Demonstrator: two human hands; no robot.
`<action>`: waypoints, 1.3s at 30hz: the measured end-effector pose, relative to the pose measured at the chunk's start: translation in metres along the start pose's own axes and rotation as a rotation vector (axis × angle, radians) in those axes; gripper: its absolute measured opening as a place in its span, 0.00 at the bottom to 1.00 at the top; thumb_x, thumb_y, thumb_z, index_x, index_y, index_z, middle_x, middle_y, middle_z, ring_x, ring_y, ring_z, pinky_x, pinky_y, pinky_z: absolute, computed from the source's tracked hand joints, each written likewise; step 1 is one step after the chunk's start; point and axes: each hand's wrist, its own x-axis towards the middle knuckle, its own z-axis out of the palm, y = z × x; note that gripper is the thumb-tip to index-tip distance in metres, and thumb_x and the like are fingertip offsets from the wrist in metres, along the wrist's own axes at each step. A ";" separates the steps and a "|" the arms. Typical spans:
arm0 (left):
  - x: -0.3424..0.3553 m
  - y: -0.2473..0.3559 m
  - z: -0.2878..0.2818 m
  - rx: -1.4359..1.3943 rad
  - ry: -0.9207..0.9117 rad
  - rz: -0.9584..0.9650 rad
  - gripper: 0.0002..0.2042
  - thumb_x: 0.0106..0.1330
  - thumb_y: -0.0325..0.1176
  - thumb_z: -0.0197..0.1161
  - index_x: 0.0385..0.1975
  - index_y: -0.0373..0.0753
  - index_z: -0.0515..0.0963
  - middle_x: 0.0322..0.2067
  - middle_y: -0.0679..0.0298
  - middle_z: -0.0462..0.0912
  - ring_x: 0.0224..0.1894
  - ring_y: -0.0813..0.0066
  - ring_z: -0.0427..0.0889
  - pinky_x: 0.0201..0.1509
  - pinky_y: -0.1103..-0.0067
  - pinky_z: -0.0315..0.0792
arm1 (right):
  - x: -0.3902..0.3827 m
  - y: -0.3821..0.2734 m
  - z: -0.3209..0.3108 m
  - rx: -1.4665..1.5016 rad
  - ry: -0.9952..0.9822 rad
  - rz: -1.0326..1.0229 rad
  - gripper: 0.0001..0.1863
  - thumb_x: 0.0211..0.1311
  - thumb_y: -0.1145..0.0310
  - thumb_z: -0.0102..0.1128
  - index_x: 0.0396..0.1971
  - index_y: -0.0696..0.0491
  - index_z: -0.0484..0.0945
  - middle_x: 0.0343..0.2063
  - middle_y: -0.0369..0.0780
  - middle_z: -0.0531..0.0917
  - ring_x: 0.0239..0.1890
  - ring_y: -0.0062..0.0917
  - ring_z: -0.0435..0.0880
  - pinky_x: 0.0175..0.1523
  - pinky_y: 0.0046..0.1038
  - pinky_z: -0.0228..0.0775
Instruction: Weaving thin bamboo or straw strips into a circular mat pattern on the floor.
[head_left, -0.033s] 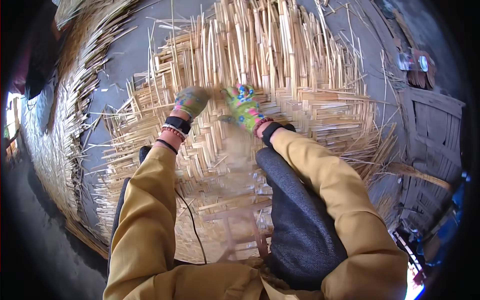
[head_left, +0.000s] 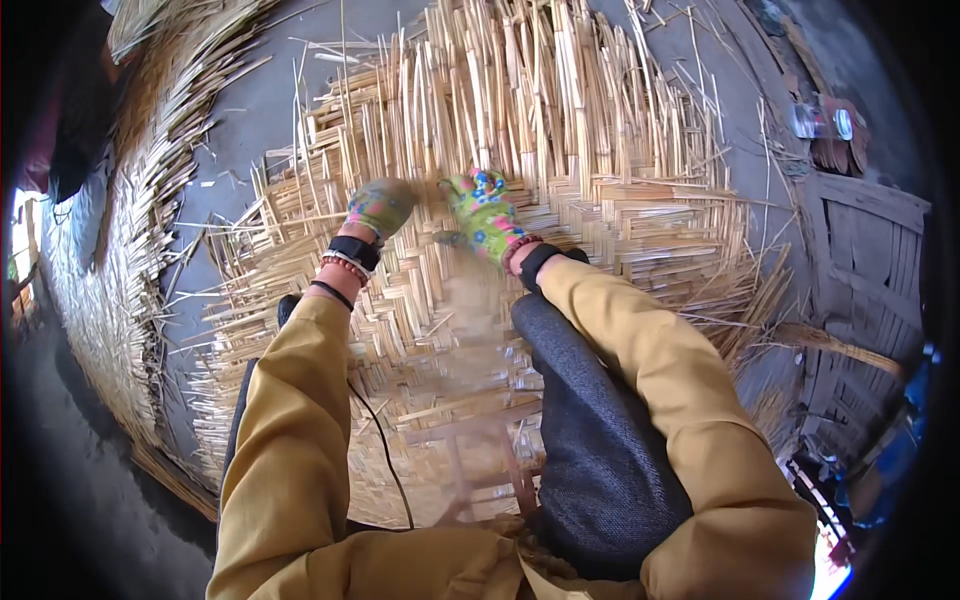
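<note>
A pale reed mat (head_left: 640, 220) lies beneath me, tightly woven in the lower part, with long loose strips fanning out at the top. My left hand (head_left: 380, 205), in a floral glove, touches the mat around the upper edge of the weave; its fingers are smeared by blur. Just to its right, my right hand (head_left: 482, 212), also gloved, has its fingers curled down onto the strips, the thumb blurred toward the left; what they grip is hidden. My dark-clothed leg (head_left: 600, 430) rests on the mat below the right hand.
Another mat (head_left: 110, 300) extends along the left over the grey floor (head_left: 240, 90). At right are a grey wooden panel (head_left: 865, 260), a straw broom (head_left: 845, 355) and some small shiny items (head_left: 820, 122). A thin black cord (head_left: 385, 450) runs between my legs. Dark cloth (head_left: 85, 120) shows at upper left.
</note>
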 end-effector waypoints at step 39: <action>-0.035 -0.055 -0.007 -0.361 0.370 -0.237 0.06 0.50 0.30 0.54 0.26 0.38 0.76 0.25 0.51 0.77 0.30 0.54 0.77 0.33 0.71 0.71 | 0.053 -0.038 0.004 1.120 0.264 0.258 0.09 0.47 0.67 0.59 0.28 0.56 0.79 0.23 0.44 0.80 0.26 0.28 0.80 0.32 0.26 0.68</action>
